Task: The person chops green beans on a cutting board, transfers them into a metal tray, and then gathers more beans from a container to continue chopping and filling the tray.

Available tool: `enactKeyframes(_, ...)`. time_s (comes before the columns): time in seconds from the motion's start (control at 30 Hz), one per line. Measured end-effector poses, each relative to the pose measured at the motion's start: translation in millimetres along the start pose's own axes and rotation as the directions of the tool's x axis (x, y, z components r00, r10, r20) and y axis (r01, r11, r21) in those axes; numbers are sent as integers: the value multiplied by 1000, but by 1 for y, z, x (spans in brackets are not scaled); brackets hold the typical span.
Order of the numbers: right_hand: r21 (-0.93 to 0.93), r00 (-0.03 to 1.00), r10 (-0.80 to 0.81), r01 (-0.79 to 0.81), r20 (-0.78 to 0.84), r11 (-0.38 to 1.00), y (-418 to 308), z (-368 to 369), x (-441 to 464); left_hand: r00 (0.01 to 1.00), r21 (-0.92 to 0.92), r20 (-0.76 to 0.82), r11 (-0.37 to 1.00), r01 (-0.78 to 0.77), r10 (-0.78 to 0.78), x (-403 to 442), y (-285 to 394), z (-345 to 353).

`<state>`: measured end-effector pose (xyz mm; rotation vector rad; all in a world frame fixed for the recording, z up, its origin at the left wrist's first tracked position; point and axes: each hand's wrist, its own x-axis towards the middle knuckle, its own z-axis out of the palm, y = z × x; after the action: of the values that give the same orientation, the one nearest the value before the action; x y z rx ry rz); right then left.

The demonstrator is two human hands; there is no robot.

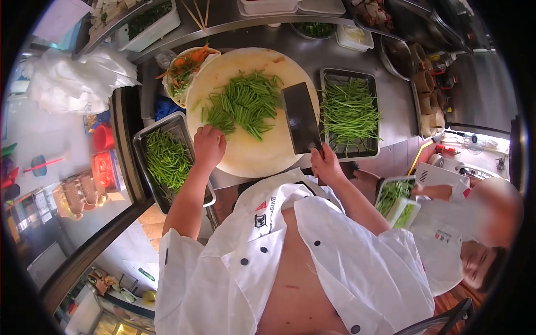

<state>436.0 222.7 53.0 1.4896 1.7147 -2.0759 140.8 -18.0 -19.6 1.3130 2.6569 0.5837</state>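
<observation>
A pile of cut green beans [250, 100] lies on the round cutting board [251, 159]. My left hand [210, 146] rests at the board's lower left with fingers curled by the pile's near edge; what they hold, if anything, is hidden. In my right hand [326, 163] is the handle of a broad dark cleaver [301, 118], its blade flat over the board's right side. Long uncut green beans [349, 109] fill a metal tray [377, 146] at the right. Shorter cut beans [166, 159] fill another metal tray [137, 146] at the left.
A bowl of vegetable scraps [190, 67] stands behind the board's left side. White plastic bags [78, 81] hang at the left. A shelf [251, 27] with containers runs along the back. At the right, a co-worker [446, 234] holds a container of greens [394, 195].
</observation>
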Motion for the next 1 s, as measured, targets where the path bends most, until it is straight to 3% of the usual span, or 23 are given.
enactKeyframes(0.07,11,1000,-4,4,-10,1000,-3,-2,-3,997,-244,-62,969,31,-48,5,-17,-2)
enactKeyframes(0.1,20,1000,-1,1,-20,1000,-2,-2,-7,997,-238,-71,971,24,-42,8,-23,-8)
enactKeyframes(0.17,29,1000,-9,9,-21,1000,3,-6,-6,952,-578,43,770,270,-302,25,-37,-17)
enactKeyframes(0.3,62,999,-4,7,-47,998,11,-12,-3,919,-583,89,728,360,-383,76,-69,-47)
enactKeyframes(0.37,71,998,-3,8,-67,997,11,-9,-9,868,-803,140,458,381,-476,98,-98,-50)
enactKeyframes(0.47,91,996,24,-16,-85,996,9,-11,-8,820,-780,175,432,453,-545,142,-128,-51)
enactKeyframes(0.57,82,993,29,-20,-112,996,17,-12,-7,805,-820,150,382,425,-573,160,-159,-39)
enactKeyframes(0.8,169,993,39,-20,-110,985,35,-20,1,793,-745,148,460,483,-591,163,-184,-59)
enactKeyframes(0.87,190,990,65,-39,-127,981,29,-18,2,816,-429,-55,752,501,-576,162,-191,-60)
enactKeyframes(0.9,179,990,64,-41,-125,983,31,-20,5,814,-430,-62,751,501,-578,162,-198,-55)
enactKeyframes(0.97,176,991,66,-45,-117,983,31,-21,14,860,-150,60,847,511,-508,160,-211,-46)
enactKeyframes(1.0,176,990,79,-57,-118,983,29,-24,15,855,-157,54,841,517,-516,158,-203,-47)
